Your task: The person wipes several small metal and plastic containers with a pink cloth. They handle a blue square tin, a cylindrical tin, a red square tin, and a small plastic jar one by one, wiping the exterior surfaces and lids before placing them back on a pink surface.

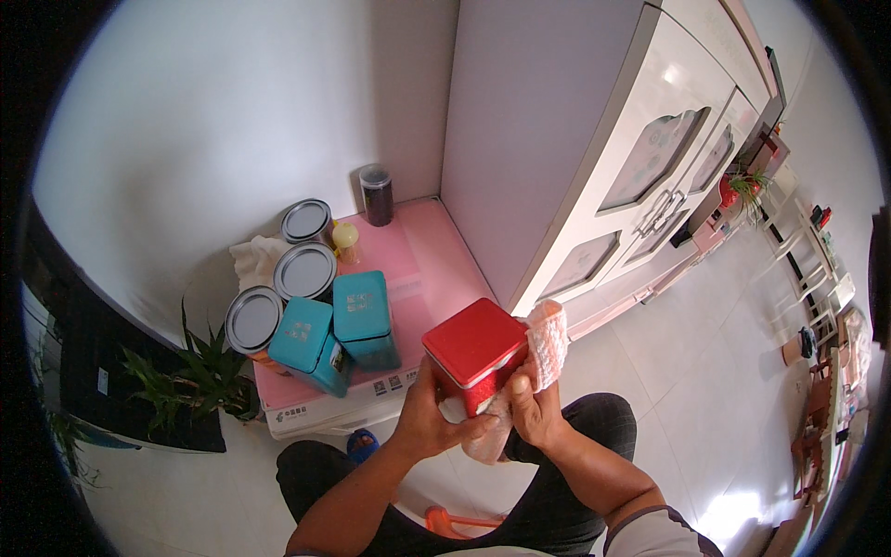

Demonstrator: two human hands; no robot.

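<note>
Above my lap, a red square tin with its lid on is tilted between my two hands. My left hand grips its left side and lower edge, thumb across the front. A pale pink towel cloth is bunched in my right hand, pressed against the tin's right side and hanging below it. Part of the tin's lower face is hidden by fingers and cloth. Two teal square tins, one upright and one beside it, stand on the pink-topped low surface ahead to my left.
Several round cans with metal lids, a small yellow-capped container and a dark-filled jar share that surface. A crumpled beige cloth lies behind. A potted plant is at left; a white cabinet rises at right.
</note>
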